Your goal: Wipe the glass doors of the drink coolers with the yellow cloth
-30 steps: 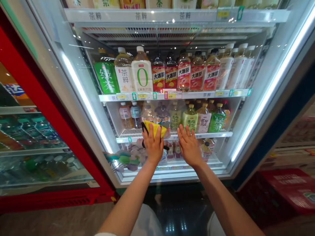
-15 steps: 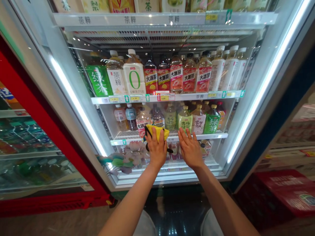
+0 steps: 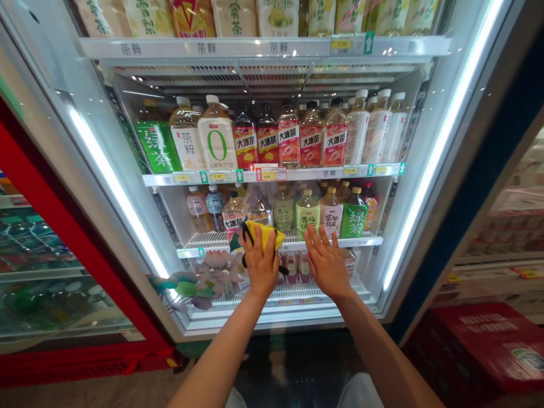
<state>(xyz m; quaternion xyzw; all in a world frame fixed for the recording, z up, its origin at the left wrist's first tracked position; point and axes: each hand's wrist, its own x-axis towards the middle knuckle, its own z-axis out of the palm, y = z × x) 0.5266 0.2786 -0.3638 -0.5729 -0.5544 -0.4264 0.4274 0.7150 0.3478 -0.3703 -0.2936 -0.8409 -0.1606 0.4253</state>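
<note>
A yellow cloth with black edging [image 3: 264,233] is pressed under the fingers of my left hand [image 3: 261,269], against the glass door of a lit drinks fridge. Flat beside it, fingers stretched out, my right hand [image 3: 327,266] rests on the same glass and holds nothing. Behind the glass, past my right fingertips, stands a light green tea bottle [image 3: 307,211]. An iced tea bottle [image 3: 233,214] shows behind the glass just left of the cloth. A pink lotus flower decal [image 3: 219,269] is on the door, left of my left hand.
Bottles fill the shelves, among them a large bottle marked 0 [image 3: 216,136]. A red-framed fridge [image 3: 153,351] adjoins on the left. Red boxes [image 3: 480,345] sit on the floor at the right, below blurred shelving. Bright light strips [image 3: 114,187] run down the fridge sides.
The whole view has shifted, so the fridge appears a little further left and lower. My left hand still has the cloth on the glass, and my right hand stays flat beside it.
</note>
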